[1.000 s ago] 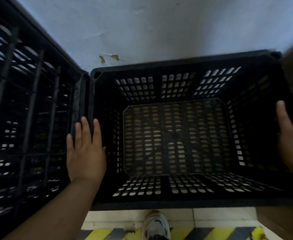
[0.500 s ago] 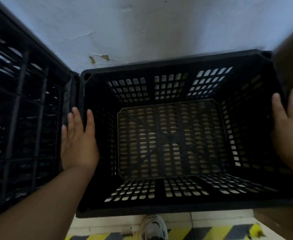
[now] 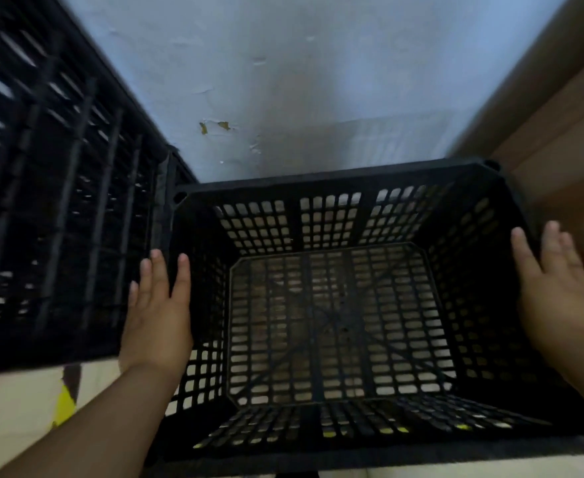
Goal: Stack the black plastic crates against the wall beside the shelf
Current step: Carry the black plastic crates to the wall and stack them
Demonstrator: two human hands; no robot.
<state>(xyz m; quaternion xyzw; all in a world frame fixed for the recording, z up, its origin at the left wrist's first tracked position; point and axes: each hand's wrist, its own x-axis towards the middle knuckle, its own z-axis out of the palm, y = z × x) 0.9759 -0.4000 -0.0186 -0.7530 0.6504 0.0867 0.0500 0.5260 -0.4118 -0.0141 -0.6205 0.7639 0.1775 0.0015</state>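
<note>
Two open, straight-fingered hands, left hand (image 3: 157, 315) and right hand (image 3: 559, 291), flank the black crate (image 3: 332, 179) set against the wall (image 3: 301, 81); shoved toward the stack (image 3: 59, 219) along that wall, it could pinch the left fingers (image 3: 183, 270).

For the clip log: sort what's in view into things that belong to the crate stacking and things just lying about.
Job: open black crate; left hand and right hand, flat at its two sides; taller black crates to its left; wall behind.
Just there: brown panel at right (perhaps the shelf); yellow floor marking; peeling paint patch.
</note>
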